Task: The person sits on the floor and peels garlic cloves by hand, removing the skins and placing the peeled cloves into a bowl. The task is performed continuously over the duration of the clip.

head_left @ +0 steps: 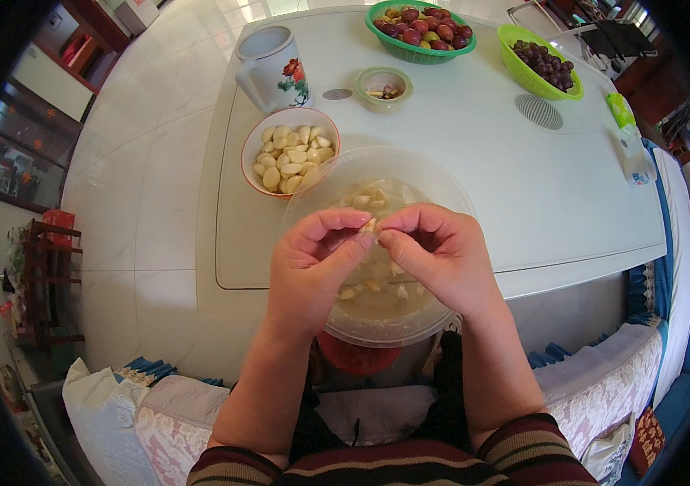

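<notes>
My left hand (320,261) pinches a small garlic clove (368,226) between thumb and fingertips. Close beside it, my right hand (442,258) has thumb and forefinger pressed together at the clove's side; whether a bit of skin is between them is too small to tell. Both hands are above a translucent plastic basin (381,337) holding cloudy water, with garlic cloves and skins in it. The basin reaches over the table's near edge. A white bowl with an orange-red rim (247,155) holds many peeled garlic cloves (292,157), touching or nearly touching the basin at its upper left.
On the pale table (563,200) stand a floral ceramic mug (278,73), a small green dish (381,106) with scraps, a green basket (421,54) of plums and a lime basket (527,76) of grapes. A red container (360,357) is below the basin.
</notes>
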`<state>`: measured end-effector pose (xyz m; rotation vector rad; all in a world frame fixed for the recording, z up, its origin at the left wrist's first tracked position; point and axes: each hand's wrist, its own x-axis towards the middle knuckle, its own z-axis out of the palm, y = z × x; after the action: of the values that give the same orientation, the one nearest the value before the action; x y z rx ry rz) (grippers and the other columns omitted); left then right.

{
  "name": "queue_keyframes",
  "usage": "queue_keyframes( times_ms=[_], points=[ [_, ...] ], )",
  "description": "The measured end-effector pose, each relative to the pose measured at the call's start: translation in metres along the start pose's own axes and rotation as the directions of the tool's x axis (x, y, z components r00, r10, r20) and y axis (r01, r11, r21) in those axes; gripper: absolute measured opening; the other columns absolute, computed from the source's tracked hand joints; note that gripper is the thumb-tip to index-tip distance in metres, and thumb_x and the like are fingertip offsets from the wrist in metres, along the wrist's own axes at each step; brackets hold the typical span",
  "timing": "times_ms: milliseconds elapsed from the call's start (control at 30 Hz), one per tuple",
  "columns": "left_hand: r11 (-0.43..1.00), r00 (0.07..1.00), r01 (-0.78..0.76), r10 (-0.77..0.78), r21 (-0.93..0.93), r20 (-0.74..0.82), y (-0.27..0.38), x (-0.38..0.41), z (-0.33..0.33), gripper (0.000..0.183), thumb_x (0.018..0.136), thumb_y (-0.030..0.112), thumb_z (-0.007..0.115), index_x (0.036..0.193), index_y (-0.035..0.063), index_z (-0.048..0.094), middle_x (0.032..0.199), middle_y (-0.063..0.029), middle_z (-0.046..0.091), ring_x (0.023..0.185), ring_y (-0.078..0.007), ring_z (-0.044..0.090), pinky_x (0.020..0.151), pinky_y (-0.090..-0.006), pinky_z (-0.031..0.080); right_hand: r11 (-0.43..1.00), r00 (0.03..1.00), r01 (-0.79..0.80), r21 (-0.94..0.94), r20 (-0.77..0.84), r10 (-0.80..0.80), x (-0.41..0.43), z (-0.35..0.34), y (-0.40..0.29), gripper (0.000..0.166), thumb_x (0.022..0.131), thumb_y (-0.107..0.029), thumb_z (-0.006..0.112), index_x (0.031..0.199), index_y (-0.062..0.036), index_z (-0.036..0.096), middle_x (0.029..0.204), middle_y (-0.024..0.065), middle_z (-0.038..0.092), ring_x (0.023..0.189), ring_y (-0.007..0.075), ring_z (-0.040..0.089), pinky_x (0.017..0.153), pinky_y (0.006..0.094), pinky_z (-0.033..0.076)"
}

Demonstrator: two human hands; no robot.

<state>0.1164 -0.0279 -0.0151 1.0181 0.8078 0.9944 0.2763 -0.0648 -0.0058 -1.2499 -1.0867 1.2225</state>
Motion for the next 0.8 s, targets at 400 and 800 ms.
queue_keyframes(
  times_ms=[400, 800],
  points=[
    [0.388, 0.760, -0.554, 0.596, 0.737, 0.258, 0.000, 0.000, 0.009, 0.013, 0.076, -0.007, 0.065, 0.087, 0.0009, 0.065, 0.091, -0.0078, 0.061, 0.082, -0.0134, 0.060, 0.070, -0.0239, 0.048, 1.000, 0.997, -0.008, 0.020, -0.073, 0.010, 0.002, 0.002, 0.012, 0.009, 0.081, -0.008, 0.063, 0.085, 0.0001, 0.065, 0.073, -0.0027, 0.062, 0.065, 0.0015, 0.052, 0.056, 0.0178, 0.043],
    [0.960, 0.998, 0.059, -0.064, -0.274, -0.006, 0.001, 0.002, -0.004, 0.017, 0.086, 0.000, 0.057, 0.103, 0.0016, 0.059, 0.097, -0.0091, 0.063, 0.085, -0.0183, 0.062, 0.074, -0.0306, 0.054, 0.995, 0.998, -0.026, 0.095, -0.048, 0.030, 0.001, 0.002, 0.005, 0.004, 0.081, -0.006, 0.061, 0.078, -0.0026, 0.060, 0.069, -0.0062, 0.055, 0.062, 0.0003, 0.048, 0.054, 0.0172, 0.039]
  ],
)
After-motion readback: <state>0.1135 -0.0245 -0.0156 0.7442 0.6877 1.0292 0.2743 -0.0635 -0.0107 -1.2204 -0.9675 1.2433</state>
